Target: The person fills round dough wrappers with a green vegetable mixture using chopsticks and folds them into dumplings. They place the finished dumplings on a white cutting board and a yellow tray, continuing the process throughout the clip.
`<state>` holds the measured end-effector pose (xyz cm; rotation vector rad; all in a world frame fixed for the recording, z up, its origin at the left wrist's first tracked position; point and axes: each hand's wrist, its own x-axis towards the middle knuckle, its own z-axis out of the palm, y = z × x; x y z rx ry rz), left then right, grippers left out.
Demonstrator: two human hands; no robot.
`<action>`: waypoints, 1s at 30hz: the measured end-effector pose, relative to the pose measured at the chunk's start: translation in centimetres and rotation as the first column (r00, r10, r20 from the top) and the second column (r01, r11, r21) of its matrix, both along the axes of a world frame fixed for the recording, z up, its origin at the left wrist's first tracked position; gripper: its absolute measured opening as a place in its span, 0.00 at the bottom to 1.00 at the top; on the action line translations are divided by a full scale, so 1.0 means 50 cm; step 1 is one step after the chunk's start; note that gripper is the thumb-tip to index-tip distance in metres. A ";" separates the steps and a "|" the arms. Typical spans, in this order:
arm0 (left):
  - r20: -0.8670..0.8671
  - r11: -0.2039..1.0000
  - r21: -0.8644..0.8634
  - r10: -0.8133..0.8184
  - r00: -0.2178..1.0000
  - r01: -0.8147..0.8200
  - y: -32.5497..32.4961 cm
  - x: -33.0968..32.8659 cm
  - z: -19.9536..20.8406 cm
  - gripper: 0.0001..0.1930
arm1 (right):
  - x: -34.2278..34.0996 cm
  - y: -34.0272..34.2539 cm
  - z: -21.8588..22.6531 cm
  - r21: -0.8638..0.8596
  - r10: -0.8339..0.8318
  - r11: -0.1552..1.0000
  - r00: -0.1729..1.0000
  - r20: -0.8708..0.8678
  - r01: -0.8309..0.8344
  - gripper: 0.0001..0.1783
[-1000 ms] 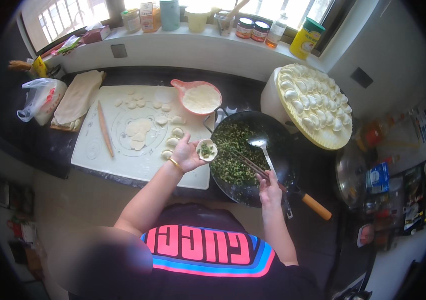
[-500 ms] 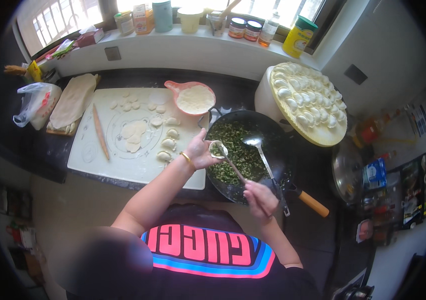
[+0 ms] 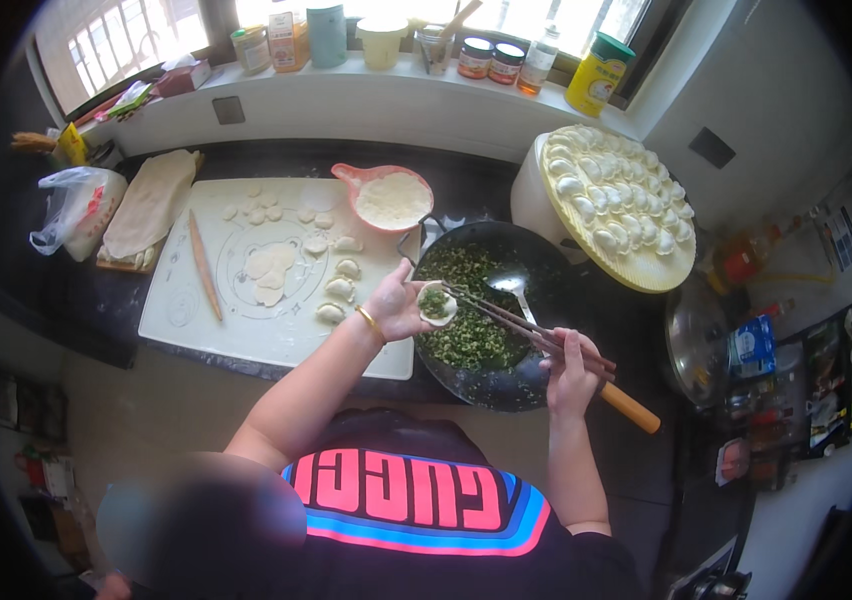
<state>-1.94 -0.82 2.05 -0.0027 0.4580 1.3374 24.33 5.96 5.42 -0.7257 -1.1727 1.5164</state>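
Note:
My left hand (image 3: 394,304), a gold bangle at its wrist, holds a round dumpling wrapper (image 3: 439,320) over the wok's left edge. Green chopped filling (image 3: 433,301) lies in the middle of the wrapper. My right hand (image 3: 570,376) grips dark chopsticks (image 3: 512,321), whose tips are just right of the wrapper. Beneath sits a black wok (image 3: 544,250) with more green filling (image 3: 473,338) inside. A metal spoon (image 3: 510,285) rests in it, its handle mostly hidden behind the chopsticks and hand.
Left of the wok, a white mat (image 3: 171,325) bears a rolling pin (image 3: 204,265), dough pieces and several folded dumplings (image 3: 340,290). A red bowl of flour (image 3: 393,200) stands behind. At back right, a round yellow tray (image 3: 668,272) carries many dumplings. The wok's wooden handle (image 3: 630,408) points right.
My right hand has moved right and slightly up, drawing the chopsticks away from the wrapper. The wrapper now faces up more, showing its filling. My left hand has barely moved.

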 end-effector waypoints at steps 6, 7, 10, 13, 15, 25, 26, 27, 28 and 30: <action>-0.038 0.999 -0.003 -0.042 0.998 0.042 -0.006 -0.003 -0.001 0.37 | 0.003 0.032 -0.057 -0.284 0.030 0.958 0.999 -0.039 -0.040 0.12; -0.055 0.998 -0.012 -0.056 0.997 0.056 -0.007 -0.004 -0.001 0.37 | 0.001 0.033 -0.052 -0.265 0.047 0.962 0.997 -0.054 -0.060 0.12; -0.070 0.997 -0.022 -0.072 0.995 0.071 -0.009 -0.002 0.000 0.37 | -0.009 0.032 -0.033 -0.194 0.085 0.976 0.995 -0.055 -0.094 0.12; -0.086 0.997 -0.033 -0.076 0.993 0.073 -0.008 0.000 0.002 0.37 | -0.008 0.036 -0.040 -0.109 0.114 0.987 0.993 -0.038 -0.118 0.11; -0.100 0.996 -0.039 -0.084 0.991 0.080 -0.007 0.000 0.003 0.37 | -0.008 0.034 -0.033 -0.103 0.114 0.987 0.992 -0.059 -0.120 0.11; -0.156 0.990 -0.011 -0.138 0.978 0.138 -0.013 0.002 0.026 0.38 | -0.001 0.068 -0.036 -0.157 0.144 0.975 0.984 -0.104 -0.160 0.11; -0.165 0.990 -0.019 -0.143 0.976 0.142 -0.014 0.005 0.033 0.39 | -0.004 0.070 -0.041 -0.181 0.145 0.970 0.984 -0.101 -0.161 0.11; -0.174 0.989 -0.010 -0.148 0.974 0.148 -0.015 0.005 0.038 0.39 | -0.007 0.072 -0.047 -0.203 0.145 0.965 0.984 -0.099 -0.163 0.11; -0.182 0.988 -0.002 -0.153 0.971 0.155 -0.016 0.006 0.042 0.39 | -0.004 0.076 -0.055 -0.218 0.143 0.963 0.986 -0.090 -0.159 0.11; -0.175 0.986 0.025 -0.159 0.972 0.166 -0.016 0.004 0.043 0.39 | 0.002 0.085 -0.057 -0.251 0.154 0.951 0.981 -0.123 -0.180 0.11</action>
